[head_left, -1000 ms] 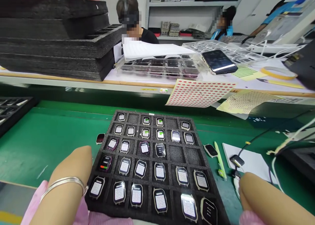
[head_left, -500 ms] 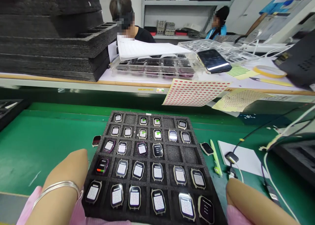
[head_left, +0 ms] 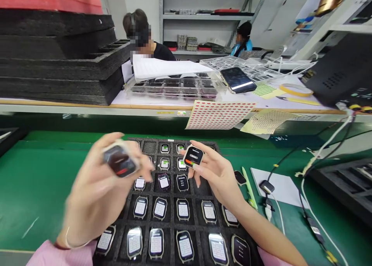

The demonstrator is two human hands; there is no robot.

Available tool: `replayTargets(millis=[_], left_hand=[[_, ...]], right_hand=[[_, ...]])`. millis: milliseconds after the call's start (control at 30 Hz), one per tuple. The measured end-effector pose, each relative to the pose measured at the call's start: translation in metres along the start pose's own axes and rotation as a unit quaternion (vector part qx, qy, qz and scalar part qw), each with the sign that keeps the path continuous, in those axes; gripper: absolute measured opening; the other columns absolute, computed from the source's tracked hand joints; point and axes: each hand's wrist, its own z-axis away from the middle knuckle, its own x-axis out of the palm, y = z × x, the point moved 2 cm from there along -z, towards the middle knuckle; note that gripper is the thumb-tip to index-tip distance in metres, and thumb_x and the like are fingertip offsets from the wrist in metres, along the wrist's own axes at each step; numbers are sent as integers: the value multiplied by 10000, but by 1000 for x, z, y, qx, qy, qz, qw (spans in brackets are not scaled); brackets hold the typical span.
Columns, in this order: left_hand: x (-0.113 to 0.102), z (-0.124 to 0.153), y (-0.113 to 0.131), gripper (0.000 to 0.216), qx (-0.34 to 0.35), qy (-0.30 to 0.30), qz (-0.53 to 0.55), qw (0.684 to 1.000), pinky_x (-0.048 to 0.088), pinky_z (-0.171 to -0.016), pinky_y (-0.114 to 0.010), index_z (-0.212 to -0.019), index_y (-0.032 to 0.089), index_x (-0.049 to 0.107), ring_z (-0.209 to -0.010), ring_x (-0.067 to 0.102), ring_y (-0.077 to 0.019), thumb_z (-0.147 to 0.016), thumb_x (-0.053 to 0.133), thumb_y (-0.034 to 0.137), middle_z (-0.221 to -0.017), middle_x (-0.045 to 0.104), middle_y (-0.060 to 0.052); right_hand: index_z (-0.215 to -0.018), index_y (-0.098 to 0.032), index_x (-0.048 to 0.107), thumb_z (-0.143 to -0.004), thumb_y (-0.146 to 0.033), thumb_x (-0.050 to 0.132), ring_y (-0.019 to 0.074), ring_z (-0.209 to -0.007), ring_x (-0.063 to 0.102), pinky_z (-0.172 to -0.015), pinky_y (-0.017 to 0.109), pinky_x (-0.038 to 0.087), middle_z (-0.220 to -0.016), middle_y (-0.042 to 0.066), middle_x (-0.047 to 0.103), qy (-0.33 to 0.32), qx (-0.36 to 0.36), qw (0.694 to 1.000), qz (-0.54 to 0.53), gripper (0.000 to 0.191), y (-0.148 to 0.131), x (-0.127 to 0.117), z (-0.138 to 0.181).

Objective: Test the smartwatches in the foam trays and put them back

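My left hand (head_left: 99,173), smeared by motion, is closed around a smartwatch case (head_left: 120,161) whose dark screen bears a red patch. It is raised over the left side of a black foam tray (head_left: 171,219). Between the fingertips of my right hand (head_left: 216,171) is a second smartwatch case (head_left: 193,156), its black screen showing an orange and green bar. Below both hands, the tray's compartments hold several strapless watches, many with white lists on their screens, such as a watch (head_left: 183,209) near the middle. My hands and arms hide part of the tray.
Right of the tray lie another watch (head_left: 240,177), a green pen (head_left: 249,188) and a white pad (head_left: 279,188) with a cabled charger. A shelf edge (head_left: 139,110) crosses behind, carrying stacked foam trays (head_left: 58,72) and a phone (head_left: 237,80). Two people sit beyond.
Both hands have come into view above the tray, each with a watch; earlier only bent arms showed at the sides. The view has shifted slightly.
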Motion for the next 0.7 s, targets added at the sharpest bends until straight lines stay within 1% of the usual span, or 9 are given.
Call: replayTargets(millis=[67,133,233,367,467,533,600,633,700], left_hand=[[3,-5,-13,403,-37,-36,12,999,556,-673,-321,-1154,260,570,-857,633,-228,-769,651,170,-978,626,-55],[5,-10,-27,373,-65,-76,22,995,562,-691,-339,-1182,231,545,-876,635,-231,-824,551,124,-1002,619,-71],[4,-14,-40,330,-57,-117,24,991,570,-706,-344,-1200,212,521,-867,638,-215,-885,487,118,-996,609,-76],[3,-17,-44,298,-38,-144,21,989,571,-641,-295,-1215,212,511,-804,640,-186,-931,460,140,-926,602,-61],[7,-12,-39,314,-57,-143,46,987,564,-624,-290,-1228,218,510,-790,635,-184,-918,505,167,-927,597,-59],[15,-4,-29,352,-95,-150,97,979,566,-683,-338,-1234,213,520,-831,634,-209,-887,569,252,-972,595,-71],[25,10,-20,444,-150,-167,161,961,555,-753,-401,-1241,207,536,-864,639,-248,-838,615,376,-1003,600,-82],[30,18,-16,484,-179,-177,185,950,548,-766,-426,-1245,217,544,-850,646,-261,-815,620,426,-999,612,-84],[39,35,-15,472,-248,-193,185,931,528,-792,-483,-1221,258,576,-833,659,-289,-800,602,468,-958,655,-88]], right_hand=[[-1318,-230,505,-855,-190,650,160,-646,612,-455,247,470,-1151,129,651,-7,3,1000,-5,487,-1,-1,1],[-1315,-230,510,-850,-181,652,160,-643,613,-462,251,472,-1146,128,654,-6,9,1000,0,489,-2,-2,1],[-1316,-234,512,-845,-172,658,161,-654,620,-471,249,476,-1151,128,653,-3,12,1000,5,497,-2,-3,-2],[-1316,-229,519,-849,-165,657,155,-657,618,-480,243,478,-1123,124,660,-12,12,1000,1,491,0,-3,-4],[-1319,-225,520,-844,-156,662,152,-652,616,-481,237,478,-1080,113,669,-17,12,1000,-5,501,1,-3,-3],[-1324,-228,517,-839,-150,665,157,-658,625,-485,237,481,-1068,109,671,-21,18,1000,-8,513,1,-2,-3],[-1320,-237,522,-842,-148,662,157,-660,632,-489,236,483,-1083,111,669,-20,20,1000,-8,506,2,0,-2],[-1314,-242,528,-846,-148,659,151,-652,631,-488,232,481,-1093,112,668,-15,19,1000,-4,495,2,0,-2],[-1296,-251,544,-854,-148,656,133,-624,623,-477,219,471,-1105,113,670,-2,10,1000,7,467,2,1,-3]])
